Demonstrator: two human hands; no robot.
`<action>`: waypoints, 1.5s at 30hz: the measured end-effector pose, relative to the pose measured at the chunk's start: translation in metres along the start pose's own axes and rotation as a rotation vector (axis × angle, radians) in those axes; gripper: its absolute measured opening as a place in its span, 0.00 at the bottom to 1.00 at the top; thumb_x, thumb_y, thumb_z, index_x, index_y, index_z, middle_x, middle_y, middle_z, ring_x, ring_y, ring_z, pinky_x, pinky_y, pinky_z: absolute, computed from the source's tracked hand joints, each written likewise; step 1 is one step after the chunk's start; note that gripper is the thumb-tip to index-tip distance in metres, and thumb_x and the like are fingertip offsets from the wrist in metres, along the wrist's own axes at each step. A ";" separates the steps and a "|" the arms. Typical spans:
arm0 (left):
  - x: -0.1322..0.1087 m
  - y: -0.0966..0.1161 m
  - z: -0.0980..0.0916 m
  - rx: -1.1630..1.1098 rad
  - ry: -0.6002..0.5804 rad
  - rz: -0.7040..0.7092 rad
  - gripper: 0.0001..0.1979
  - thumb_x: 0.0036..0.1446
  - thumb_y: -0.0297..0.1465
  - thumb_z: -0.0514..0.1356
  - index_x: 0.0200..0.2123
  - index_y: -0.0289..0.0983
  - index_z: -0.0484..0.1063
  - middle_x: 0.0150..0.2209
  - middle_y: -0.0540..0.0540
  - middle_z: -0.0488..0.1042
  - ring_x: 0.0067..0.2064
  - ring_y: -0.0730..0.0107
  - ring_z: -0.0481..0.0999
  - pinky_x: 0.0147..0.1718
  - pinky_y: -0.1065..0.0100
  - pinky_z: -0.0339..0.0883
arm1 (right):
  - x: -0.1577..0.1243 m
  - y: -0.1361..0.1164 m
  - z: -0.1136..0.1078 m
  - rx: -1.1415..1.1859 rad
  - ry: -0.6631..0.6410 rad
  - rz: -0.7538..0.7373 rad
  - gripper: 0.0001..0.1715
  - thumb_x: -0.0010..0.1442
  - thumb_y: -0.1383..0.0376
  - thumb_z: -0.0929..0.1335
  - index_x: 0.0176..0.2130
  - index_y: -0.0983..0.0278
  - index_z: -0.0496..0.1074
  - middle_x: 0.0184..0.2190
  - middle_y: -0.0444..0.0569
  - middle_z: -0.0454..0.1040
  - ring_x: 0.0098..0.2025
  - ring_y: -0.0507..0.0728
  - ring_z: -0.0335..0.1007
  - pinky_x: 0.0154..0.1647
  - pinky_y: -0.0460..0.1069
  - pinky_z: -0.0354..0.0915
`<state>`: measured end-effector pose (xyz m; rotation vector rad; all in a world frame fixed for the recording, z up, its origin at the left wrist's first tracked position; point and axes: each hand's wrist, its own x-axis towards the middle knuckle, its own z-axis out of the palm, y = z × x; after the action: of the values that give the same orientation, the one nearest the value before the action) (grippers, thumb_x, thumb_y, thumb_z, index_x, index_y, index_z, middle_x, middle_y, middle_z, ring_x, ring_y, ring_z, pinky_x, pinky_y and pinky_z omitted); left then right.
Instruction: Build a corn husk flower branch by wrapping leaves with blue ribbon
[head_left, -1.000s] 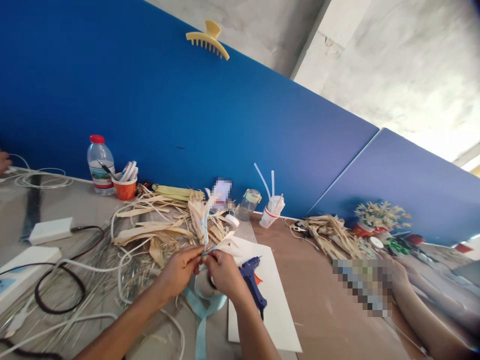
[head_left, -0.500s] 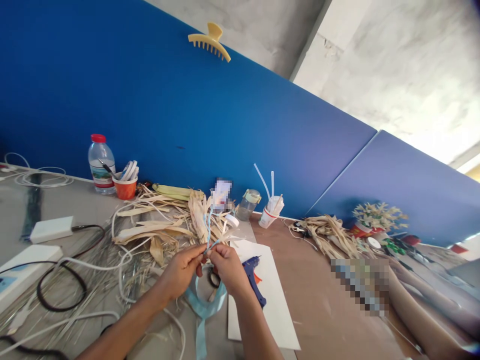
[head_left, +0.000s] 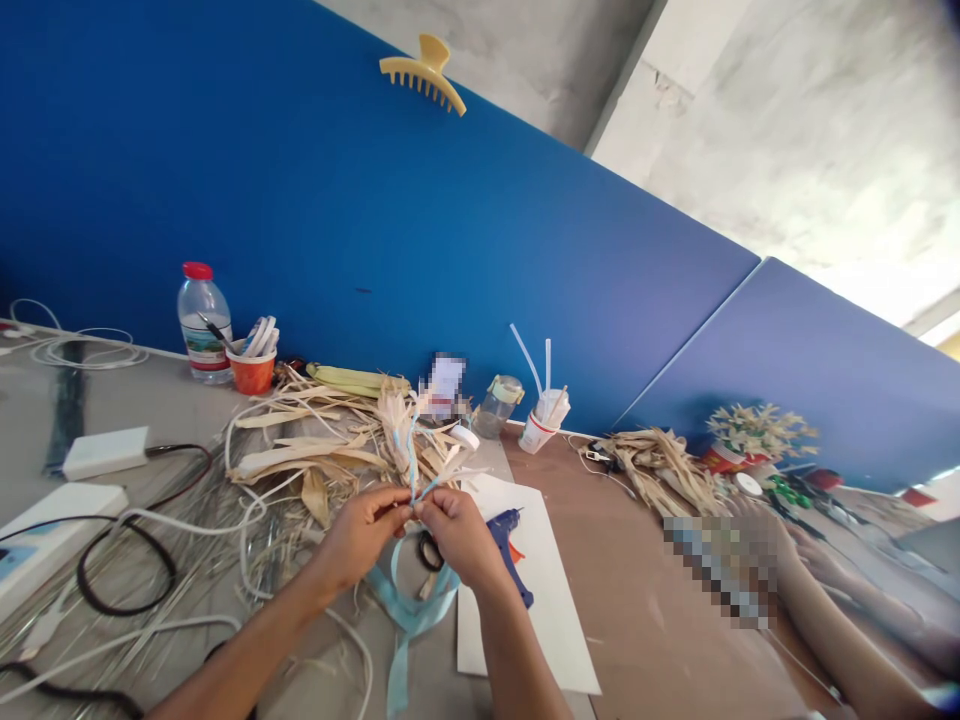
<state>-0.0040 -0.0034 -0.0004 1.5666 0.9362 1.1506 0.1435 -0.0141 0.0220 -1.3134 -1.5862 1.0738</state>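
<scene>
My left hand and my right hand meet above the table, fingertips pinched together on a thin light blue ribbon. The ribbon rises from the pinch along a small bundle of dried corn husk. A wider loop of the same blue ribbon hangs below my hands and trails toward the table's front edge. A blue glue gun lies just right of my right hand on a white sheet. Black-handled scissors show partly under my right hand.
Dried husks and white and black cables litter the left. A water bottle, an orange cup, a jar and a paper cup stand along the blue partition. Another person's arm rests at right.
My hands have stayed pinched on the ribbon and shifted slightly. The view has drifted a little.
</scene>
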 end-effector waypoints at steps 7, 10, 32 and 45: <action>0.000 -0.006 0.002 0.140 0.075 -0.016 0.06 0.50 0.30 0.58 0.24 0.37 0.73 0.23 0.50 0.71 0.28 0.68 0.70 0.30 0.70 0.62 | 0.003 0.010 0.004 0.001 0.006 0.039 0.13 0.52 0.63 0.62 0.19 0.64 0.60 0.16 0.38 0.53 0.20 0.48 0.47 0.22 0.45 0.47; 0.000 -0.005 0.003 0.084 0.107 -0.072 0.06 0.50 0.32 0.57 0.25 0.37 0.71 0.22 0.51 0.70 0.27 0.68 0.70 0.29 0.69 0.62 | 0.003 0.010 0.005 0.050 -0.008 0.035 0.15 0.54 0.61 0.62 0.20 0.64 0.60 0.16 0.38 0.53 0.19 0.48 0.46 0.21 0.45 0.46; 0.003 -0.004 0.003 -0.264 0.181 -0.203 0.11 0.45 0.38 0.62 0.25 0.36 0.69 0.22 0.53 0.70 0.26 0.71 0.70 0.29 0.69 0.64 | 0.003 0.000 0.028 0.282 0.239 0.039 0.05 0.49 0.64 0.66 0.28 0.65 0.68 0.19 0.41 0.66 0.21 0.50 0.61 0.24 0.46 0.60; 0.002 -0.009 -0.003 0.187 0.081 0.165 0.12 0.53 0.29 0.54 0.33 0.39 0.78 0.34 0.45 0.78 0.38 0.65 0.75 0.38 0.67 0.68 | -0.006 -0.007 0.019 -0.359 0.288 -0.205 0.10 0.49 0.72 0.62 0.21 0.64 0.69 0.22 0.46 0.70 0.29 0.54 0.65 0.33 0.47 0.58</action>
<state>-0.0067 0.0012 -0.0082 1.7858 1.0063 1.2795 0.1246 -0.0225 0.0223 -1.4250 -1.6946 0.4623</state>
